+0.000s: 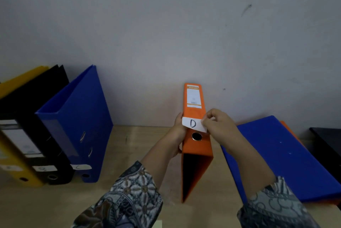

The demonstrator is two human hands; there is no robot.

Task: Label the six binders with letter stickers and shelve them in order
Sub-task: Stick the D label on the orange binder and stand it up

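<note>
Gripped upright orange lever-arch binder (199, 146) with left hand (177, 130); pinched white paper sticker marked D (192, 124) against its spine with right hand (219, 124).

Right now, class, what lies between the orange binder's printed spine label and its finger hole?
The white D sticker, pinched by the right hand across the orange binder; the head view shows it.

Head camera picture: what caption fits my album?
Left hand holds the orange binder while right hand pinches the D sticker on its spine.
</note>
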